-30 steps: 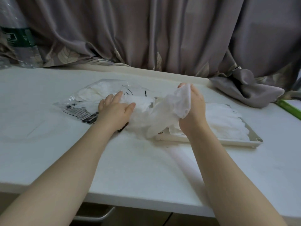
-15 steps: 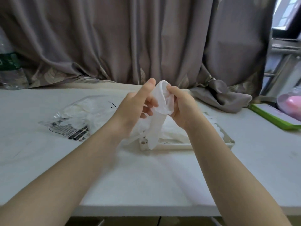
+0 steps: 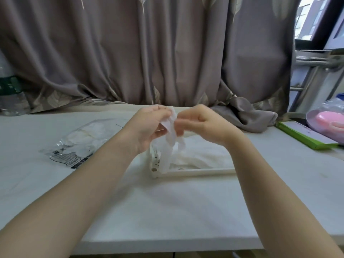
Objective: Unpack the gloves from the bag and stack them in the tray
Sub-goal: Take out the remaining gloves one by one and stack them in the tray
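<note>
change: your left hand (image 3: 149,127) has left the bag (image 3: 81,144), joins right hand (image 3: 202,123) | grip: both pinch one glove (image 3: 170,138) at frame centre, above tray (image 3: 195,171) | meaning: ready to stack

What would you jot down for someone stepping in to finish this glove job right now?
Left hand and right hand: both pinch one thin white glove above the tray, its lower end dangling near the tray's left edge.
Bag: lies left of the tray on the table, with gloves inside.
Done: some gloves already lie in the tray.
Left: lay this glove on the stack, then empty the bag.
</note>
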